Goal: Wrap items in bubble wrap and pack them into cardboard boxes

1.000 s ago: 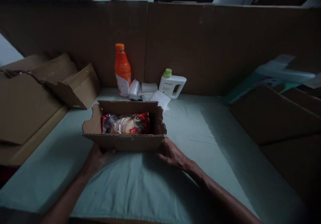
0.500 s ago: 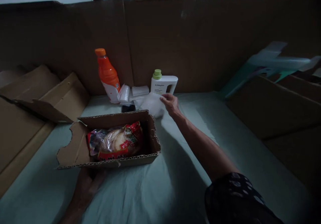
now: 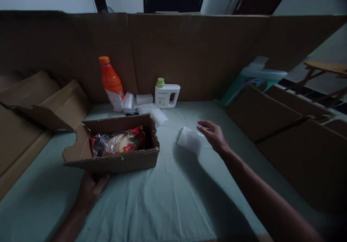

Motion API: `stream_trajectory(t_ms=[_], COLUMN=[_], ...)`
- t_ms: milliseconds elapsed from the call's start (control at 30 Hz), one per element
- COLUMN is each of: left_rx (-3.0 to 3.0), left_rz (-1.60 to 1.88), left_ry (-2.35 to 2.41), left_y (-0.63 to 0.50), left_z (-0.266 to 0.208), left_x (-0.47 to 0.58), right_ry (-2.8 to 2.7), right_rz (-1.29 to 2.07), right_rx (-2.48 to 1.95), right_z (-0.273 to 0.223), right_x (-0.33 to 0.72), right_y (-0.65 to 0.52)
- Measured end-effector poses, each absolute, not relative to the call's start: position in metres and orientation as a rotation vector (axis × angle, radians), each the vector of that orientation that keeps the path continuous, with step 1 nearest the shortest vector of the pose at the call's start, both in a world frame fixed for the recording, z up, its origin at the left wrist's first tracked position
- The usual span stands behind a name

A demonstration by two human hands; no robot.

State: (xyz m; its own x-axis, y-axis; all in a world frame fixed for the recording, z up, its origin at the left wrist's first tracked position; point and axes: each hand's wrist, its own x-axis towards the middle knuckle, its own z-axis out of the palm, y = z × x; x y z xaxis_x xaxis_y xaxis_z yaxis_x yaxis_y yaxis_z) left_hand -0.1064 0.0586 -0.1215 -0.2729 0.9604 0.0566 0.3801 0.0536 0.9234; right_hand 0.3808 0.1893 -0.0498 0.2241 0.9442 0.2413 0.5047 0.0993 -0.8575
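At the near left side of a small cardboard box point(image 3: 135, 161), my left hand point(image 3: 90, 191) grips the box from below, its fingers partly hidden underneath. Clear plastic food packs with red printing point(image 3: 119, 142) lie inside the box. My right hand point(image 3: 213, 136) is over the cloth on the right, fingers stretched out and slightly apart. Just left of its fingertips is a blurred piece of bubble wrap point(image 3: 189, 141), which looks loose from the hand. Several more pieces of bubble wrap point(image 3: 145, 99) lie behind the box.
An orange bottle point(image 3: 112, 85) and a white jug with a green cap point(image 3: 166, 94) stand against the tall cardboard wall point(image 3: 200, 54). Cardboard flaps point(image 3: 62, 104) border the left. On the right, a teal container point(image 3: 249, 77) leans by another cardboard box point(image 3: 271, 119). Pale green cloth point(image 3: 168, 198) covers the surface.
My right hand has moved right and nearer from beside the white jug, bringing a piece of bubble wrap away from the pile, and its fingers have opened. My left hand stays at the box.
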Motion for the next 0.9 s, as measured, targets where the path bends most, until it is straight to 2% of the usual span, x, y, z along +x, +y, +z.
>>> stream_trajectory(t_ms=[200, 400, 733, 800, 900], left_rx=[1.360, 1.350, 1.327, 1.300, 1.288], left_rz=[1.206, 1.284, 1.281, 1.291, 1.244], left_ry=[1.738, 1.736, 1.767, 1.767, 1.738], left_y=[0.057, 0.054, 0.054, 0.055, 0.057], left_z=[-0.122, -0.119, -0.122, -0.122, -0.123], left_x=[-0.106, -0.094, -0.097, -0.097, -0.101], right_ry=[-1.902, -2.187, -1.740, -1.793, -2.057], right_rz=[0.427, 0.289, -0.072, -0.021, 0.360], right_rx=[-1.463, -1.680, -1.801, -1.725, -1.446], right_z=[-0.054, -0.060, -0.033, -0.034, -0.047], right_x=[0.297, 0.238, 0.345, 0.348, 0.322], right_y=[0.216, 0.257, 0.244, 0.224, 0.183])
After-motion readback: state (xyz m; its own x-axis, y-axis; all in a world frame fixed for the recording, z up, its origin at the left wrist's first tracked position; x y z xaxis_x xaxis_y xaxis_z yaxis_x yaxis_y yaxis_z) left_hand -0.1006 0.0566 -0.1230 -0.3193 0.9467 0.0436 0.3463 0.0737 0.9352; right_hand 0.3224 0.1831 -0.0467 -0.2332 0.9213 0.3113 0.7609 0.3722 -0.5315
